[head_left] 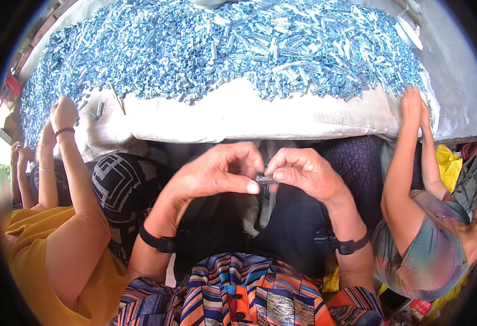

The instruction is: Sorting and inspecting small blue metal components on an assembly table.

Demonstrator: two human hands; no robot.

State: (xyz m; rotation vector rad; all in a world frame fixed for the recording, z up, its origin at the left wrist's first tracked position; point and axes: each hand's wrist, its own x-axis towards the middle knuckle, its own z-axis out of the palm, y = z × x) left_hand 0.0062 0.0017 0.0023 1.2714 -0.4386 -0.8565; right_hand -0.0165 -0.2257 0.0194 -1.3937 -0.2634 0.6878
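Above my lap, my left hand [216,171] and my right hand [310,175] meet, fingertips nearly touching. Between them is a small shiny metal piece [263,179], dark grey and tube-like; its exact shape is partly hidden by my fingers. My left thumb and fingers pinch it from one side, my right thumb and forefinger from the other. Beyond my hands, a wide heap of small bluish metal tubes and rings [195,49] covers a white cloth [216,117] on the table. Longer strips of the same colour lie toward the heap's right half.
A thin stick [117,99] and a few loose tubes [97,111] lie on the cloth at left. A person in a mustard top [70,261] sits at my left, another in a multicoloured top [434,255] at my right. A white dish-like object [409,33] stands far right.
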